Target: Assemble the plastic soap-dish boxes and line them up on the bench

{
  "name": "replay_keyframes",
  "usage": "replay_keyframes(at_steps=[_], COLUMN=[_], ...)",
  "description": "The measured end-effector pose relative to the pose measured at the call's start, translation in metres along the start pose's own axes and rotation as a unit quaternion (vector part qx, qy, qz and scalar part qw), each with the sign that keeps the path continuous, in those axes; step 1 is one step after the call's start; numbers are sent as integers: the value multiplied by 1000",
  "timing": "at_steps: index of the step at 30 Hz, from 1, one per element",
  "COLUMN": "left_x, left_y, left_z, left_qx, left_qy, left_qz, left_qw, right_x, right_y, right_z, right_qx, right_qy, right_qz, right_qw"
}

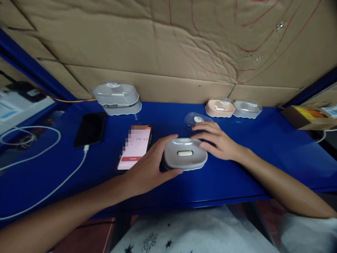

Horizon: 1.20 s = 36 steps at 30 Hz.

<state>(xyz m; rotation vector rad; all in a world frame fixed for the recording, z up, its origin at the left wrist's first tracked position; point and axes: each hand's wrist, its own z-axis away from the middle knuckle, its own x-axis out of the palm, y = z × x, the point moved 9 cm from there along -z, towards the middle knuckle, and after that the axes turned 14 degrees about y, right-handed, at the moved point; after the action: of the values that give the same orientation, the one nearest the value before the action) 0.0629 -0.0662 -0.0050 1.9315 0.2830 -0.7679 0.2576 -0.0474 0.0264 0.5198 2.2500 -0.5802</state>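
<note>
A grey oval soap dish [172, 160] sits on the blue table in front of me, its lid off and a pale cream bar showing in the slot in its middle. My left hand [155, 160] grips the dish from the left, thumb along the near side and fingers at the far side. Just behind the dish lies a clear lid [189, 120] with a round white sticker. Over the lid's right edge reaches my right hand [217, 140], fingers spread, thumb close to the dish's right rim. Whether its fingertips touch the lid I cannot tell.
Stacked grey lidded dishes [117, 98] stand at the back left. A peach dish [219, 109] and another grey dish [247, 109] are at the back right. Left lie a lit phone [135, 144] and a dark phone [90, 129] on a white cable [76, 172]. A cardboard box [302, 119] stands far right.
</note>
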Motion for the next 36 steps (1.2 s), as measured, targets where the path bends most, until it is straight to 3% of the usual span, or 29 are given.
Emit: replay_keyframes(at_steps=[4,8,12,16,24,27,32,36], left_x=[-3,-2,0,9,2,2,5,8], left_y=[3,2,-5,-12,-3,-4,-17,-24], left_z=[-2,-3,-2,1,6,7,4,5], left_qx=[7,-7,-16,-43,-45,-89,-260,-387], left_qy=[18,17,16,-33,-28,-44,-50,-14], left_qz=[4,23,50,56,66,105,240,389], left_qw=[1000,1000,998,997,996,990,934,836], right_x=[8,13,9,2,-2,3,11,1], right_y=[-44,-49,-40,-21,22,31,33,34], right_z=[0,1,-1,-3,2,5,8,4], right_qx=[-74,-66,-28,25,54,51,37,84], right_qy=[-28,-36,-39,-31,9,4,-24,29], right_qz=[-47,-45,-82,-105,2,45,70,49], right_qw=[996,996,995,994,999,998,997,995])
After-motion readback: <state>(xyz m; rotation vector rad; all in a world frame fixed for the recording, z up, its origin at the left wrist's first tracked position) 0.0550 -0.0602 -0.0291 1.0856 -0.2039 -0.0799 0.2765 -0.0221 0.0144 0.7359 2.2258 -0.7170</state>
